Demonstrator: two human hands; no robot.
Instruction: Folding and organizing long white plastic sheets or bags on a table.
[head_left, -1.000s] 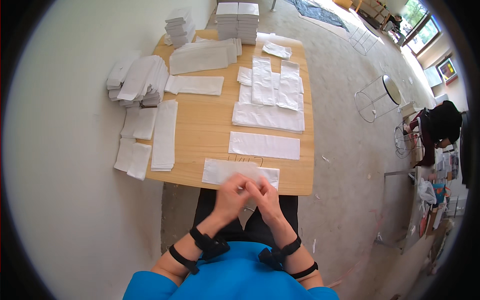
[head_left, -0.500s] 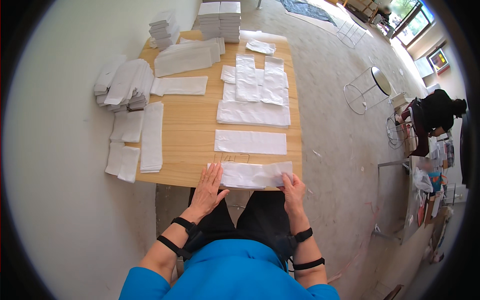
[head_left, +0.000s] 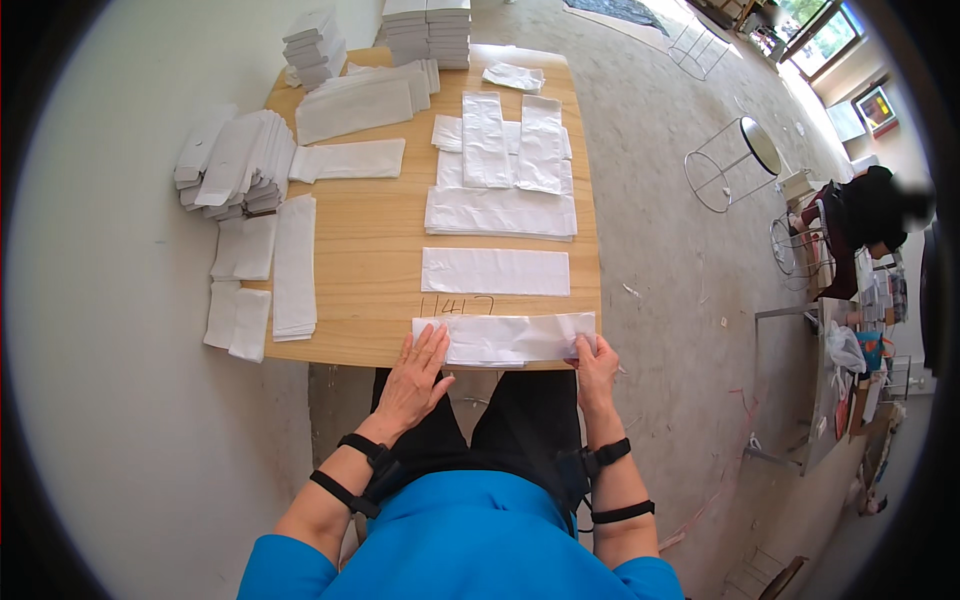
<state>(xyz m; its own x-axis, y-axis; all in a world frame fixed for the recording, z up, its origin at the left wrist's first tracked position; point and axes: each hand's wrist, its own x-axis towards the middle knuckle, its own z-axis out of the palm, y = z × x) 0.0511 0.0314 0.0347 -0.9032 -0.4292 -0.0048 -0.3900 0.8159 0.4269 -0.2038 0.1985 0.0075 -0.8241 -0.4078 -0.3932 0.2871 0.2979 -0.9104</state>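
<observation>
By the right hand (head_left: 598,368), its thumb and fingers closed, the right end of the white strip (head_left: 520,338) is pinched near the table's (head_left: 370,260) near right corner, while the left end is pressed by the flat left hand (head_left: 414,380), whose extended fingers grip nothing. Even, gentle tension seems advisable, with the strip kept parallel to the table's near edge; room for sliding is offered by bare wood at the table's middle.

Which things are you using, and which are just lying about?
In use:
white strip
left hand, on its left end
right hand, holding its right end
wooden table beneath
nearby white stacks, probably

Seemingly lying about:
round stool
plastic bag
blue-grey sheet on the floor
</observation>
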